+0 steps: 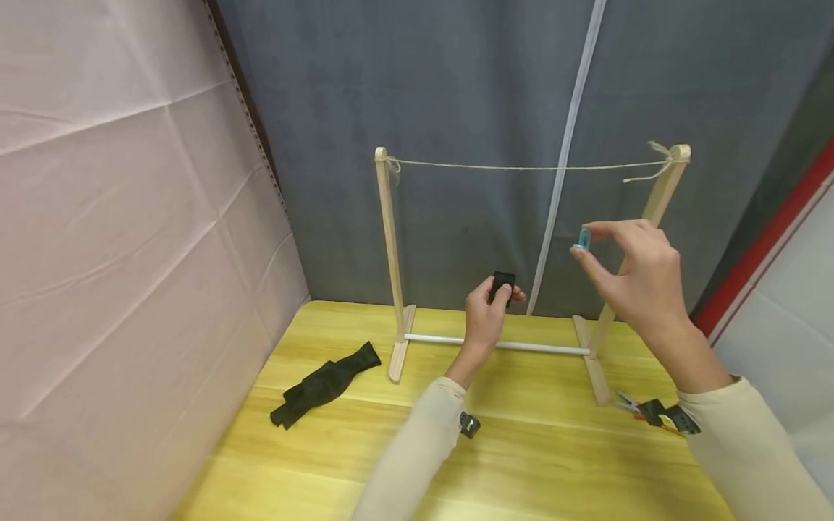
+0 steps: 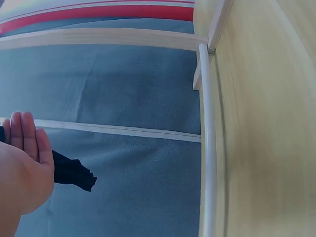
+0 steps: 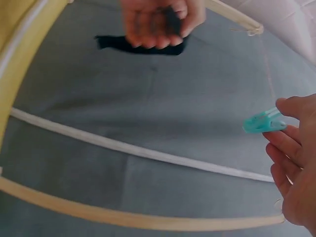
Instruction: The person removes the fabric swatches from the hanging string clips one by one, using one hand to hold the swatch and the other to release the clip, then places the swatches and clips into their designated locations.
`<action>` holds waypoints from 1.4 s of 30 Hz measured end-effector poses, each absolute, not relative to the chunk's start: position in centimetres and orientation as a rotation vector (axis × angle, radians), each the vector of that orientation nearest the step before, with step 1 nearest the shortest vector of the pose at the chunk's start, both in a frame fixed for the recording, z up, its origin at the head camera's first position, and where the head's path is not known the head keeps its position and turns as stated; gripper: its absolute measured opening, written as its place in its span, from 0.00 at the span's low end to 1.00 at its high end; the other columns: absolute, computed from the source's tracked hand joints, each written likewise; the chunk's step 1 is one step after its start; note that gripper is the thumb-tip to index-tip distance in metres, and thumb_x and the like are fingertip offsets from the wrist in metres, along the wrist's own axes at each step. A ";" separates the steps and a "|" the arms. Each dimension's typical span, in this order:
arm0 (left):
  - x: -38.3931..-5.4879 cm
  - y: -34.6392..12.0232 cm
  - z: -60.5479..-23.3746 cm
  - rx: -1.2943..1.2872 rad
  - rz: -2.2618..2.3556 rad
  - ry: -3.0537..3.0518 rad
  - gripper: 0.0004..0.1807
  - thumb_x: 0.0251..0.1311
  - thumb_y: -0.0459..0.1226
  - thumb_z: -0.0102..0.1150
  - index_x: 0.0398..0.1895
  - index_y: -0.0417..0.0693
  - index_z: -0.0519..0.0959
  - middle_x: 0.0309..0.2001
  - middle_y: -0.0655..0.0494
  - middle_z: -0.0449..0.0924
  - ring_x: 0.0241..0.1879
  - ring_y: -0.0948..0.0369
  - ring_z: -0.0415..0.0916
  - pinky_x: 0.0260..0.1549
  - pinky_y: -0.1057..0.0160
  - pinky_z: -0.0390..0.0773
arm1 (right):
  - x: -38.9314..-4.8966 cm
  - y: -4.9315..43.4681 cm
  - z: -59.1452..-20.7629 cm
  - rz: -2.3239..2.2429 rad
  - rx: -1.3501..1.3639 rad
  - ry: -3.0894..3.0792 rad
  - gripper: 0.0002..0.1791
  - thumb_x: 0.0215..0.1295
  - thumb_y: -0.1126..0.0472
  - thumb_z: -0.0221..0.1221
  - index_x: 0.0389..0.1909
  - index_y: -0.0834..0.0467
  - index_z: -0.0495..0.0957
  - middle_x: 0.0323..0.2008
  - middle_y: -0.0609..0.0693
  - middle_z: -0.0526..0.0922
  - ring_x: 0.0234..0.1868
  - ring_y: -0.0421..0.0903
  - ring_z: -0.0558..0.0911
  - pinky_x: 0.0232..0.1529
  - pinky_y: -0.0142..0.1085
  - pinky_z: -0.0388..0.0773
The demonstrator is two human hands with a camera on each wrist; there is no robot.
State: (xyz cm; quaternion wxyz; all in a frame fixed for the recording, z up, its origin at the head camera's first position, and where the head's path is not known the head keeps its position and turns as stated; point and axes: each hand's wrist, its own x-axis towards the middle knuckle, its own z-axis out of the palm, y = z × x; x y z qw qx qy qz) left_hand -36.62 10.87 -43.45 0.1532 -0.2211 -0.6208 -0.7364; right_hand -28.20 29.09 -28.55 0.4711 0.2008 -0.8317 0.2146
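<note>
My left hand (image 1: pixel 485 311) grips a black sock (image 1: pixel 503 279) in front of the wooden frame's lower bar, thumb on the near side. In the right wrist view, more of this sock (image 3: pixel 116 42) hangs out past the fingers. Between thumb and fingertip my right hand (image 1: pixel 641 271) pinches a small teal clothespin (image 3: pixel 264 121), held up near the right post. Above both hands, a thin string (image 1: pixel 482 167) runs between the tops of the two posts. A second black sock (image 1: pixel 326 383) lies on the table to the left of the frame.
The wooden frame (image 1: pixel 391 246) stands at the back of the yellow wood-grain table (image 1: pixel 521 449), joined low by a white bar (image 1: pixel 541 348). Pliers (image 1: pixel 628 400) lie by its right foot, partly hidden by the right wrist strap. Grey cloth (image 1: pixel 456 87) hangs behind.
</note>
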 end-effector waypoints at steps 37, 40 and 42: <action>-35.7 -11.2 -51.8 -0.499 -2.007 -2.188 0.15 0.73 0.32 0.49 0.35 0.32 0.84 0.32 0.50 0.87 0.35 0.56 0.87 0.45 0.48 0.88 | -25.6 41.7 -48.5 0.635 0.301 -3.091 0.21 0.69 0.57 0.69 0.57 0.64 0.82 0.49 0.66 0.89 0.22 0.40 0.82 0.23 0.34 0.76; -35.2 -13.9 -52.6 -0.419 -1.986 -2.249 0.15 0.73 0.32 0.49 0.36 0.31 0.84 0.33 0.47 0.88 0.36 0.56 0.89 0.44 0.48 0.89 | -25.5 42.1 -49.0 0.609 0.305 -3.076 0.20 0.67 0.57 0.71 0.54 0.63 0.83 0.48 0.66 0.89 0.30 0.47 0.88 0.28 0.40 0.83; -34.9 -15.8 -53.0 -0.356 -1.960 -2.316 0.15 0.74 0.32 0.49 0.37 0.30 0.83 0.32 0.44 0.88 0.35 0.55 0.89 0.42 0.50 0.89 | -25.5 42.3 -49.3 0.590 0.309 -3.060 0.19 0.65 0.57 0.72 0.52 0.62 0.84 0.47 0.65 0.90 0.37 0.55 0.90 0.34 0.48 0.86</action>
